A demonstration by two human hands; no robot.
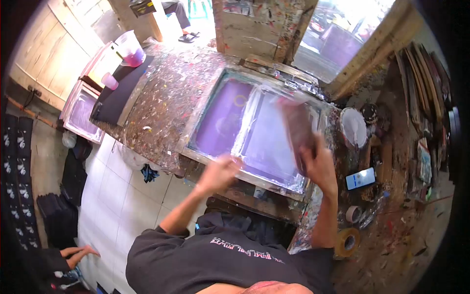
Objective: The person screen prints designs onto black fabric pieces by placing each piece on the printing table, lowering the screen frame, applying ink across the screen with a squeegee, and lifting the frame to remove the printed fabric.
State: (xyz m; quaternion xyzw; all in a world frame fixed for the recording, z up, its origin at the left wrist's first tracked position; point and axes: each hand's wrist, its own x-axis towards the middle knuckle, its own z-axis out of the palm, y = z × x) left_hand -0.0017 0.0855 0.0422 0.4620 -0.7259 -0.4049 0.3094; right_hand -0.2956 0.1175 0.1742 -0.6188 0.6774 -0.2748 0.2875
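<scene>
A wooden-framed printing screen (210, 157) lies on the paint-stained table, its mesh in two purple-tinted panels split by a whitish strip. My right hand (318, 164) is closed around the lower end of a reddish-brown squeegee (295, 122), tilted over the right panel and blurred by motion. Whether its blade touches the mesh, I cannot tell. My left hand (220, 174) is at the screen's front edge, somewhat blurred, with fingers curled inward. What those fingers hold, if anything, is hidden.
A white ink tub (353, 128), a lit phone (360, 179) and a tape roll (347, 243) sit to the right. Dark fabric (117, 93) and a pitcher (130, 49) are at the far left. Another person's hands (78, 255) show at lower left.
</scene>
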